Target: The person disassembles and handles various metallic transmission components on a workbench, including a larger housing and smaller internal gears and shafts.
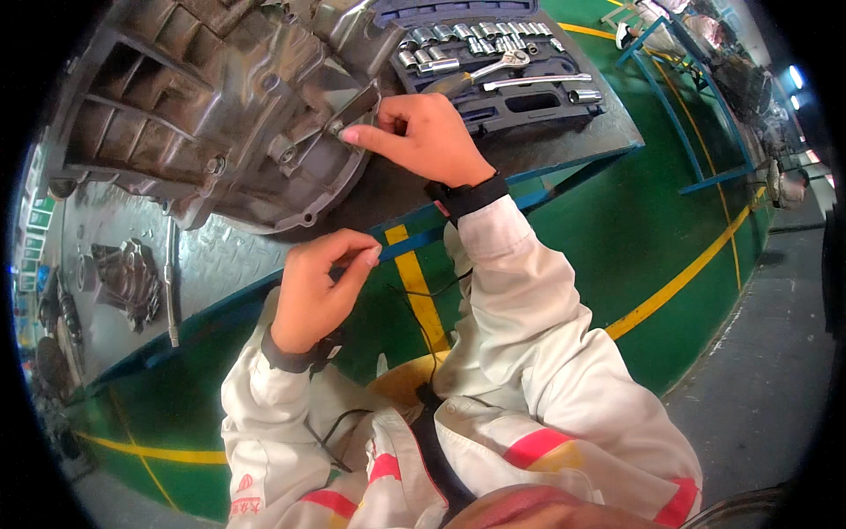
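A large grey cast-metal gearbox housing lies on the metal-topped workbench. My right hand is at the housing's right edge, its fingers curled and the thumb tip beside a small round bolt-like part. Whether the fingers grip that part is hidden. In front of the housing, over the bench's near edge, hovers my left hand. Its thumb and forefinger are pinched together; anything between them is too small to make out.
Behind my right hand lies an open socket set case with chrome sockets and a ratchet. A long metal bar and a smaller casting rest on the bench at left. Blue frames and a person are at far right.
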Demonstrator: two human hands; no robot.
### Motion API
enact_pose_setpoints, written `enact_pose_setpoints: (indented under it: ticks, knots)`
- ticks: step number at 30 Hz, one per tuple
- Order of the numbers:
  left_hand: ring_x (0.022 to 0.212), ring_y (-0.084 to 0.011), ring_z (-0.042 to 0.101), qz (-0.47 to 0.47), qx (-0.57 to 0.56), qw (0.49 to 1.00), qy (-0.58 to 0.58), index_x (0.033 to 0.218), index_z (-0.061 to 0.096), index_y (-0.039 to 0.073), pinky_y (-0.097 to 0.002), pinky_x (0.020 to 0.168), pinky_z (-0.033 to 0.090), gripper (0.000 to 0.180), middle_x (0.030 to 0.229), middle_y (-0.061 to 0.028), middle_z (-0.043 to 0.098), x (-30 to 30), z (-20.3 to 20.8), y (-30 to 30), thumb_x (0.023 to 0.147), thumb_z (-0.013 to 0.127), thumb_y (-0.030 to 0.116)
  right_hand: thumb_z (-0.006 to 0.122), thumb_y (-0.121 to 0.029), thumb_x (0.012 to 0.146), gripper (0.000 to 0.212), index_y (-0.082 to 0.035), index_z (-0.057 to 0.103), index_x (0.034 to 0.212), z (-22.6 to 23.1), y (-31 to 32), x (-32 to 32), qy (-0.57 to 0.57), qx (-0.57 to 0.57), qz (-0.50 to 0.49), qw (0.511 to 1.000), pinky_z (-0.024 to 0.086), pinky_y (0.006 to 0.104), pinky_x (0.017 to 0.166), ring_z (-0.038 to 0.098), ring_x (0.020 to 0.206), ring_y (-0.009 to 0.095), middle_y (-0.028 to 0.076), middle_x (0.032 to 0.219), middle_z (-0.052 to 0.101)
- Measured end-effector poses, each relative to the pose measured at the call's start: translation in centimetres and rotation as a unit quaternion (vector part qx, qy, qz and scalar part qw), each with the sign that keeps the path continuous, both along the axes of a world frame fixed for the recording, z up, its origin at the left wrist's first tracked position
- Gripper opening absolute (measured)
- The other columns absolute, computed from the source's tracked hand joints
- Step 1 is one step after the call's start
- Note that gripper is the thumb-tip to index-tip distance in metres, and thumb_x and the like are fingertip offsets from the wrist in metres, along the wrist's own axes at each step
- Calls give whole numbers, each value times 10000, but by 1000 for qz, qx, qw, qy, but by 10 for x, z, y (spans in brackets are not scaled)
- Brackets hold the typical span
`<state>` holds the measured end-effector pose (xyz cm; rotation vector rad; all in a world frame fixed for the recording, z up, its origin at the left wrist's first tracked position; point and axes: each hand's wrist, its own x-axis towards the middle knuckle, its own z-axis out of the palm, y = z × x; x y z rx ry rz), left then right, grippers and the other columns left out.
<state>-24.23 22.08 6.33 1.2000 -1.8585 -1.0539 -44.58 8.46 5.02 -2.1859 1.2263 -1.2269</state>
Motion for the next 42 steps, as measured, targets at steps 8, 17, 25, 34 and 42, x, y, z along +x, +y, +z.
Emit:
enact_pose_setpoints:
  ticks: [8,17,25,34,42]
  knots:
    - [814,-128,707,-5,-6,1000,-5,1014,701,-40,-268,737,532,114,849,-92,739,2,-3,-1,967,664,58,738,-398,901,354,-61,735,790,-11,-14,-30,5,53,-105,993,539,468,630,691,707,397,166,704,688]
    - [804,-124,699,3,-10,1000,-27,1012,701,-36,-265,738,529,115,847,-87,738,7,-1,0,972,660,64,661,-319,932,242,-104,772,952,-31,-31,-79,-17,75,-289,954,564,499,800,707,895,428,194,917,739]
    - [775,-118,681,5,-18,1000,-25,1011,702,-32,-266,732,523,113,841,-80,734,9,-8,-1,967,665,65,620,-463,945,448,-193,696,1295,-36,-61,-160,163,85,-427,886,306,729,1115,377,1452,457,70,1451,608]
    - [776,-112,676,19,-8,999,-27,1005,703,-30,-266,728,520,96,837,-70,729,8,-6,2,958,663,44,610,-565,941,501,-229,694,1302,-58,-67,-155,228,86,-416,876,90,845,1108,241,1511,505,48,1547,517]
    - [778,-105,676,9,-8,1000,-26,1005,705,-28,-261,716,519,96,837,-66,728,7,-11,1,956,672,47,596,-588,938,422,-286,747,1191,-50,-70,-145,231,99,-432,866,68,861,1090,214,1492,566,161,1508,514]
